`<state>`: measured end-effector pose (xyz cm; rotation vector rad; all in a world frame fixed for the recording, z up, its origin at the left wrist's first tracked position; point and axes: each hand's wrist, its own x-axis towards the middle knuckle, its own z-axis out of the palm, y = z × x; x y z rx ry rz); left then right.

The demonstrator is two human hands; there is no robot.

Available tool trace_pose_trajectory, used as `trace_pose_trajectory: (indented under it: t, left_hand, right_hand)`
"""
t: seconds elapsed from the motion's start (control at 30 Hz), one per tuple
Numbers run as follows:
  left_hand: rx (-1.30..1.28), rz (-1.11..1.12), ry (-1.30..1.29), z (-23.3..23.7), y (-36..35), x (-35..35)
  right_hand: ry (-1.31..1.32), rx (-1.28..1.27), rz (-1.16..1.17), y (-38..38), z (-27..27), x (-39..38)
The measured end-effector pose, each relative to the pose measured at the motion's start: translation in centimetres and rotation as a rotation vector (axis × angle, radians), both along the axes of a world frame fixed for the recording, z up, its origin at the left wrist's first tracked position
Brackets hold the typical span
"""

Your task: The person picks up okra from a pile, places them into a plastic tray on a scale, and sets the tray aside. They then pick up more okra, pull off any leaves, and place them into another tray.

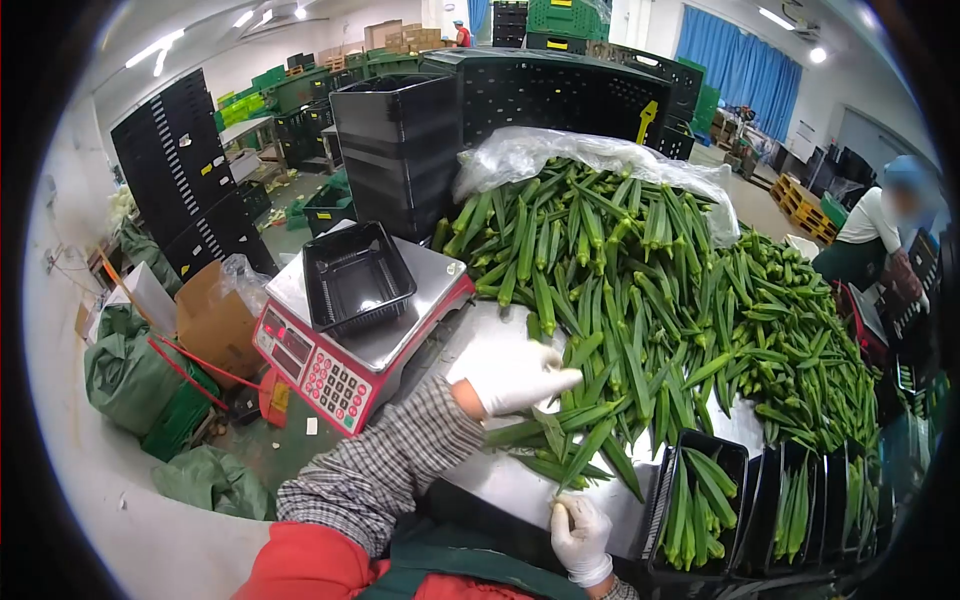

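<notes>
My left hand (515,377), in a white glove, reaches over the near edge of the okra heap (620,290). Its fingers point right with nothing visible in them; their undersides are hidden. Lower down, my right hand (581,540), also gloved, has its fingers curled in a pinch at the thin tip of an okra pod (588,452). Loose pods lie on the metal tabletop (500,480) between the hands. Right of my right hand, a black tray (655,510) holds a row of okra, with more filled trays beyond it.
A black tray (358,280) sits on a red-rimmed scale (340,375) at left. Stacked black trays (395,150) stand behind it. Clear plastic sheeting (600,150) lies along the heap's back. Another person (868,220) works at far right. Green sacks (130,375) lie on the floor.
</notes>
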<state>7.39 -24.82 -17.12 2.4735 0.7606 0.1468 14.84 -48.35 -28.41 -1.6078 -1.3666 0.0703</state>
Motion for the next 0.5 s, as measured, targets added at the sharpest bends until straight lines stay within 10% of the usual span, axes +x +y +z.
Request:
trace_pose_trajectory:
  t: [0.3,0.5]
  left_hand:
    - [0.372,0.257,-0.822,18.5,3.5,-3.4]
    - [0.247,0.234,-0.829,17.1,-0.6,-4.5]
  right_hand:
    - [-0.007,0.04,-0.097,-0.2,-0.7,0.1]
    - [0.116,-0.043,-0.057,-0.5,-1.0,0.1]
